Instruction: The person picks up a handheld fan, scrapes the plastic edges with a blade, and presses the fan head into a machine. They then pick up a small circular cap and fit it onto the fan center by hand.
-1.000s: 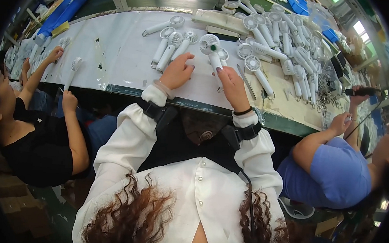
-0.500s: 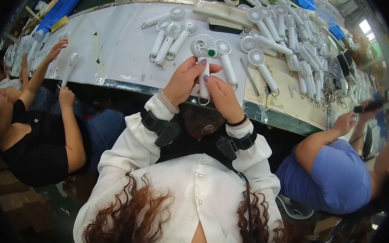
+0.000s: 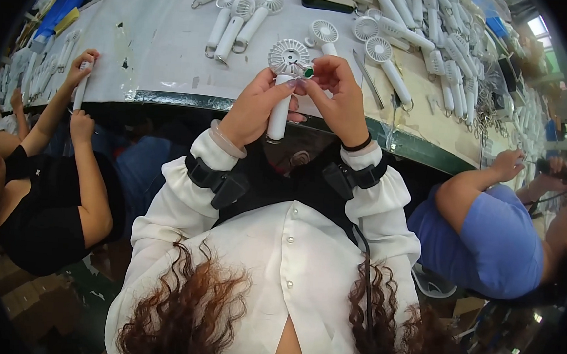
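Over the workbench's front edge (image 3: 190, 100), the left hand (image 3: 252, 108) grips a white handheld fan (image 3: 279, 108) by its handle; the right hand (image 3: 339, 103), shifted up from that handle, now pinches the green disc (image 3: 308, 72) beside the fan head (image 3: 287, 52), leaving the left to steady it.

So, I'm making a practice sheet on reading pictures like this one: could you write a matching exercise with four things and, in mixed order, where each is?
Things:
1. left hand
2. right hand
3. slim metal tool
4. black wrist straps

Places:
A. lying on the worktable
B. with fingertips at a small green disc
C. over the white sleeves
D. around the handle of a white handheld fan

Right pairs: 1-D, 2-B, 3-A, 4-C
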Demonstrator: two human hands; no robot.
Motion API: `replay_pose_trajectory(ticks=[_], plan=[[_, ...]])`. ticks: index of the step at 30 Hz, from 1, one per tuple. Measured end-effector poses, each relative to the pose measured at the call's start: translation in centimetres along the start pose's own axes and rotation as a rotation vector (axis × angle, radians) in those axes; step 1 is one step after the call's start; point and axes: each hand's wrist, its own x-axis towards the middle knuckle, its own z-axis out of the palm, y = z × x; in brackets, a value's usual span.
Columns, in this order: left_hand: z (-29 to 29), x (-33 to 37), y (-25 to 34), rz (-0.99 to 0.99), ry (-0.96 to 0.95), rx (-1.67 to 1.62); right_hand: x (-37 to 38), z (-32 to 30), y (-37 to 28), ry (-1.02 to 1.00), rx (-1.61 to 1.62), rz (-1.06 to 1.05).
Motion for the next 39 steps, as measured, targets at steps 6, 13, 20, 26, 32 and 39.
replay_pose_trajectory(ticks=[6,13,20,26,32,39], plan=[[0.3,-0.3,-1.2,-0.024,-0.034,0.081,-1.8,-0.9,0.7,0.066,-0.262,-0.217],[0.1,-0.5,-1.2,-0.200,-0.080,0.194,-2.6,-3.0,0.7,-0.028,-0.461,-0.294],[0.4,-0.7,-0.9,-0.223,-0.043,0.194,-1.8,-3.3,-0.4,-0.054,0.082,0.122],[0.9,-0.9,-0.8,-0.275,-0.003,0.235,-1.2,-4.3,-0.6,-0.149,0.029,0.146],[0.5,-0.7,-1.1,-0.285,0.005,0.278,-0.7,-4.8,-1.7,-0.276,-0.523,-0.261],[0.4,-0.9,-1.2,-0.258,0.021,0.556,-0.3,-5.5,-2.7,-0.388,-0.530,-0.221]])
